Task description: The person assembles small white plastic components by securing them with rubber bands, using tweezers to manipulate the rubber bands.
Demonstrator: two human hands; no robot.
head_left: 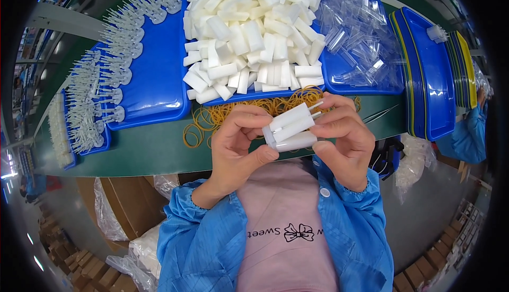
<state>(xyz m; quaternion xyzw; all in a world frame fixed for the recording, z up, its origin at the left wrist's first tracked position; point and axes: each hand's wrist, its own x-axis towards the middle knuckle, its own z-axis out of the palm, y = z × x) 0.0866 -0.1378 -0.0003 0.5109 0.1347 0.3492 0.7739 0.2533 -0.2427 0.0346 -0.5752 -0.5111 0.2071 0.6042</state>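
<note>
Above the table's near edge, both my hands hold a small assembly with a round translucent plastic base and white foam blocks set around thin rods. My left hand [237,144] is closed on the plastic base [269,137], thumb below and fingers above. My right hand [347,135] pinches the other end of the white foam blocks [293,126], where two thin rod tips stick out past the foam. Just behind my hands, yellow rubber bands [209,119] lie loose on the table. A big heap of white foam blocks [249,37] rises beyond them.
A blue tray [154,88] on the left carries rows of white pronged plastic parts [114,64]. Clear plastic pieces [355,37] fill another blue tray at the back right. Tweezers [382,114] lie on the green table [159,151]. Stacked trays [427,80] stand at the right.
</note>
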